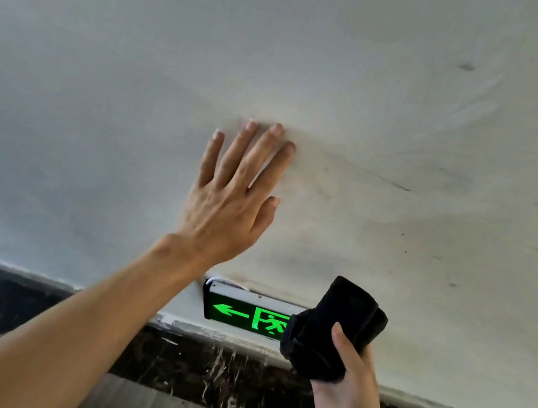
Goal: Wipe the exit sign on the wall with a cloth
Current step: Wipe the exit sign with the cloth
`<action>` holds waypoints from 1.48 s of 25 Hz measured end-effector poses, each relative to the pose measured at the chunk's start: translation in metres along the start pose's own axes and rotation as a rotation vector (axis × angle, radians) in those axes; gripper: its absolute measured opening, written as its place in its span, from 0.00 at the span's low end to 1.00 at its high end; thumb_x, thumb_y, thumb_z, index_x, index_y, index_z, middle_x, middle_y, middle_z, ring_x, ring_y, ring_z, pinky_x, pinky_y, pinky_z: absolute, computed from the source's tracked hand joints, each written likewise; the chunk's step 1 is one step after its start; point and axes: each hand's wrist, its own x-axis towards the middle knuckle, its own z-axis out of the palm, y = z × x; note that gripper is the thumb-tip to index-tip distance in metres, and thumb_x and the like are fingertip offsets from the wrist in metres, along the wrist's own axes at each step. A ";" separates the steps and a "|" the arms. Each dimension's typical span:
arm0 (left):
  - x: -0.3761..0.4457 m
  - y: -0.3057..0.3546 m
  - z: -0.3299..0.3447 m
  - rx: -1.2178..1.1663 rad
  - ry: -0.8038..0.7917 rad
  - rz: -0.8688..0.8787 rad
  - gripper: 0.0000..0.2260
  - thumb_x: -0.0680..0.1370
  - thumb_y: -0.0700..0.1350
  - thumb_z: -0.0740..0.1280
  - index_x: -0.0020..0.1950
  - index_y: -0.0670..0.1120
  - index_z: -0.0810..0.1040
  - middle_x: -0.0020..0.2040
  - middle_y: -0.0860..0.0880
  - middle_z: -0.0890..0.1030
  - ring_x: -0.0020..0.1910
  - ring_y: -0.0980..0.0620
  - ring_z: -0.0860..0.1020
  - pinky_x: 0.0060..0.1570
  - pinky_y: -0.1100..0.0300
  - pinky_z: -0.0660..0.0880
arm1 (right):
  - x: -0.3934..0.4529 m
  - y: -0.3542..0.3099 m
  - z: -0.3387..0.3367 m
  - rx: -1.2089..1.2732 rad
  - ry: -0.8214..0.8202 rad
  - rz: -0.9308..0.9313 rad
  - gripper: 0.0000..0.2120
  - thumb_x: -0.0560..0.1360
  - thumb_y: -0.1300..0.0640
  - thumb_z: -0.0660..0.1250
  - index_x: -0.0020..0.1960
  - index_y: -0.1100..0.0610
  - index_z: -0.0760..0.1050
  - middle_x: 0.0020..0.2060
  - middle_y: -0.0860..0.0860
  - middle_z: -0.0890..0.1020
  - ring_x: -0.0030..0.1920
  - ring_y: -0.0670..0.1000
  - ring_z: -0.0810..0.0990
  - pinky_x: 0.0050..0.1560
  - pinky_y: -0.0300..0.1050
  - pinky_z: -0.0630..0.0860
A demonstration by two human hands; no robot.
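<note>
The exit sign (pixel 239 310) is a lit green panel with an arrow and a running figure, set low on the white wall just above a dark marble skirting. My right hand (pixel 351 385) grips a folded black cloth (pixel 332 330), which covers the sign's right end. My left hand (pixel 234 195) lies flat on the wall above the sign, fingers spread and holding nothing. My left forearm crosses in front of the sign's upper left corner.
The white wall (pixel 408 137) shows grey smudges and small dark specks. A dark marble skirting (pixel 189 365) with white veins runs below it. A white cable loop (pixel 215 279) sticks out at the sign's top left.
</note>
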 end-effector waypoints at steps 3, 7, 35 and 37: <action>-0.003 -0.027 0.032 0.126 0.162 0.144 0.27 0.81 0.49 0.61 0.78 0.46 0.59 0.76 0.45 0.58 0.76 0.41 0.55 0.74 0.39 0.48 | 0.030 0.031 -0.012 -0.189 0.025 -0.163 0.19 0.70 0.62 0.71 0.60 0.51 0.78 0.52 0.55 0.86 0.52 0.56 0.85 0.50 0.54 0.79; 0.003 -0.049 0.056 0.223 0.268 0.251 0.27 0.82 0.53 0.56 0.79 0.48 0.56 0.76 0.45 0.58 0.75 0.41 0.54 0.75 0.41 0.43 | 0.063 0.068 -0.010 -0.688 0.138 -0.547 0.18 0.73 0.63 0.72 0.45 0.39 0.78 0.40 0.41 0.84 0.40 0.43 0.83 0.36 0.35 0.77; 0.008 -0.054 0.063 0.325 0.410 0.311 0.27 0.80 0.54 0.57 0.77 0.46 0.64 0.74 0.43 0.64 0.72 0.37 0.63 0.69 0.33 0.59 | 0.139 0.150 0.009 -2.163 -0.216 -1.178 0.31 0.56 0.54 0.78 0.59 0.57 0.80 0.52 0.50 0.82 0.55 0.55 0.81 0.57 0.49 0.79; 0.008 -0.054 0.063 0.337 0.405 0.311 0.27 0.80 0.55 0.57 0.77 0.46 0.64 0.74 0.43 0.64 0.72 0.37 0.63 0.69 0.33 0.58 | 0.138 0.143 0.003 -2.156 -0.217 -1.152 0.33 0.53 0.52 0.80 0.58 0.56 0.80 0.52 0.50 0.82 0.55 0.54 0.81 0.57 0.49 0.79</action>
